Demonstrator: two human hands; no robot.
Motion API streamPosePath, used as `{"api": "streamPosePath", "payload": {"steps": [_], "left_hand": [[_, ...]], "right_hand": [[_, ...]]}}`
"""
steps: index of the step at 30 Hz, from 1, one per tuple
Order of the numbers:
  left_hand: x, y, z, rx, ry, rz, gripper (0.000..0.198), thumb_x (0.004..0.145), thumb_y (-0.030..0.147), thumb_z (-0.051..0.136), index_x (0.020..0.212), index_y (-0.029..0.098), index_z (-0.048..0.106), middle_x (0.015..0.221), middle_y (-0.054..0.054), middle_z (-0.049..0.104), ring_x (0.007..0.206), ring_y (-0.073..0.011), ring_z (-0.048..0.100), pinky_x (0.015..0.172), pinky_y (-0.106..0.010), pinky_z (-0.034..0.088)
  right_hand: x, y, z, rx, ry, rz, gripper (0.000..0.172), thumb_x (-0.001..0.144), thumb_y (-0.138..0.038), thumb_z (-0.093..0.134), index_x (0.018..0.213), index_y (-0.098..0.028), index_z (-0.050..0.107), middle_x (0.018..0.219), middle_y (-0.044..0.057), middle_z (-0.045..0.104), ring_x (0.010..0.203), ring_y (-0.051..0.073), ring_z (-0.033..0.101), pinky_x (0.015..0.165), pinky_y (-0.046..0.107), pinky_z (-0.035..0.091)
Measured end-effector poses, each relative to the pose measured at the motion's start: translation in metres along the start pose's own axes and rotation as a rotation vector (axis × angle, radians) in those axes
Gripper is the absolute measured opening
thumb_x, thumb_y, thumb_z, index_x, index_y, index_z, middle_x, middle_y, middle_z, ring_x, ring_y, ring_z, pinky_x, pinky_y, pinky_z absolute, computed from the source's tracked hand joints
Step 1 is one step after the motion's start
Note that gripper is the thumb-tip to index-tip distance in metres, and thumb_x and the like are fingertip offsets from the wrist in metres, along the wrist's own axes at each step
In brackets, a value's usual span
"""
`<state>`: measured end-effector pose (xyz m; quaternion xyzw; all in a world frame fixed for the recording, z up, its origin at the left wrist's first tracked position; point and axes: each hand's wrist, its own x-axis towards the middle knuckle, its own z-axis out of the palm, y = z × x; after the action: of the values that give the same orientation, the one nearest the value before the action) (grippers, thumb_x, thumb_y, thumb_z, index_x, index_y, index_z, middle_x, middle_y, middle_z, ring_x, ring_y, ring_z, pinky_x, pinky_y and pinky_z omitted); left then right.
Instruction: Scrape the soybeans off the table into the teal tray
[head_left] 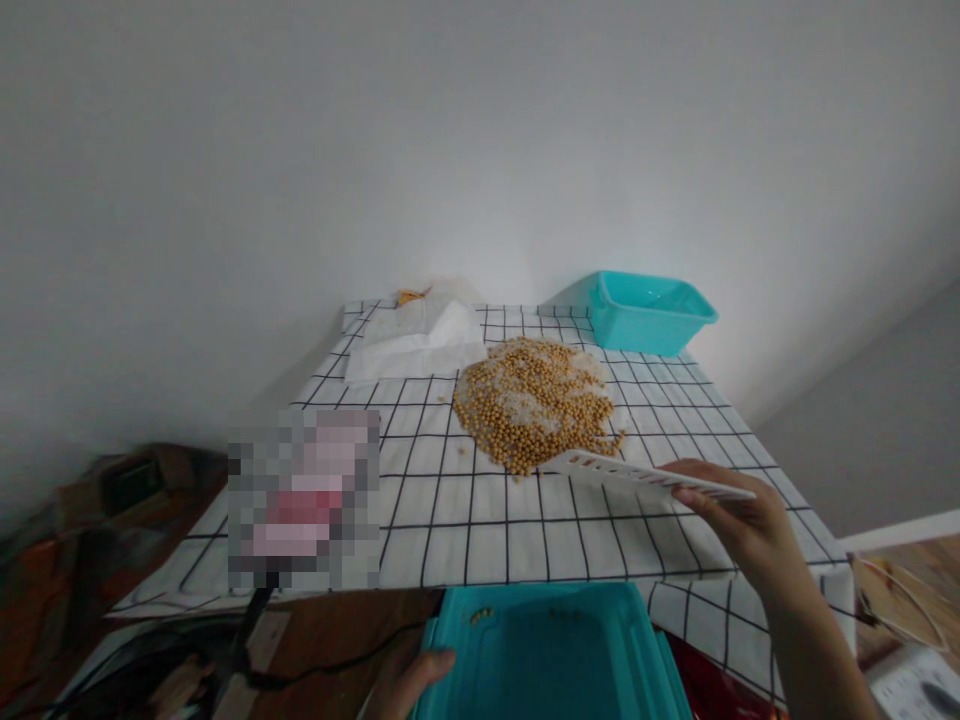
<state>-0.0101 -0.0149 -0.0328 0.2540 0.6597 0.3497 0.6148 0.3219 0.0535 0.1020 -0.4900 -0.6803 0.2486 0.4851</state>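
Observation:
My right hand [750,525] grips a flat white plastic scraper [637,472], its far edge resting at the near side of a pile of yellow beans mixed with white grains [536,403] on the checked tablecloth [480,520]. My left hand [409,680] holds the left rim of a teal plastic tray [551,655] below the table's front edge. A few beans lie in the tray's far corner.
A second teal tub [649,310] stands at the table's back right. White tissue or plastic wrapping [420,345] lies at the back left. A blurred-out patch sits on the table's left front. Dark cables and clutter lie low at the left.

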Motion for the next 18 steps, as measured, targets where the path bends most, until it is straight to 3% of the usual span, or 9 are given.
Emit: {"api": "streamPosePath", "payload": {"steps": [6, 10, 14, 18], "left_hand": [[-0.006, 0.009, 0.002, -0.026, -0.032, -0.033, 0.014, 0.045, 0.034, 0.062, 0.033, 0.027, 0.061, 0.034, 0.004, 0.06, 0.047, -0.0209, 0.064, 0.054, -0.029, 0.055], [-0.006, 0.01, 0.001, 0.006, -0.037, -0.032, 0.013, 0.046, 0.034, 0.062, 0.035, 0.027, 0.062, 0.044, 0.001, 0.07, 0.049, -0.0219, 0.066, 0.054, -0.028, 0.054], [-0.003, 0.009, 0.003, 0.031, -0.025, -0.045, 0.014, 0.045, 0.034, 0.06, 0.032, 0.028, 0.059, 0.047, 0.002, 0.073, 0.056, -0.0246, 0.069, 0.058, -0.029, 0.055], [-0.006, 0.013, 0.013, 0.028, -0.049, -0.03, 0.012, 0.042, 0.033, 0.058, 0.031, 0.028, 0.056, 0.04, 0.004, 0.064, 0.053, -0.0204, 0.062, 0.06, -0.028, 0.053]], "right_hand": [[-0.005, -0.002, 0.003, 0.057, 0.096, 0.062, 0.01, 0.081, -0.03, 0.068, 0.085, -0.025, 0.076, 0.085, 0.003, 0.075, 0.077, 0.021, 0.068, 0.067, 0.029, 0.052], [-0.007, 0.0, 0.002, 0.064, 0.116, 0.093, 0.013, 0.079, -0.033, 0.07, 0.085, -0.024, 0.077, 0.083, 0.004, 0.076, 0.074, 0.022, 0.068, 0.065, 0.029, 0.053], [-0.014, 0.009, -0.007, 0.043, 0.177, 0.143, 0.014, 0.077, -0.035, 0.072, 0.082, -0.023, 0.077, 0.078, 0.004, 0.076, 0.069, 0.022, 0.069, 0.061, 0.027, 0.053], [-0.025, 0.017, -0.022, -0.025, 0.288, 0.204, 0.016, 0.076, -0.036, 0.071, 0.082, -0.022, 0.077, 0.083, 0.004, 0.077, 0.079, 0.025, 0.071, 0.068, 0.028, 0.055]]}}
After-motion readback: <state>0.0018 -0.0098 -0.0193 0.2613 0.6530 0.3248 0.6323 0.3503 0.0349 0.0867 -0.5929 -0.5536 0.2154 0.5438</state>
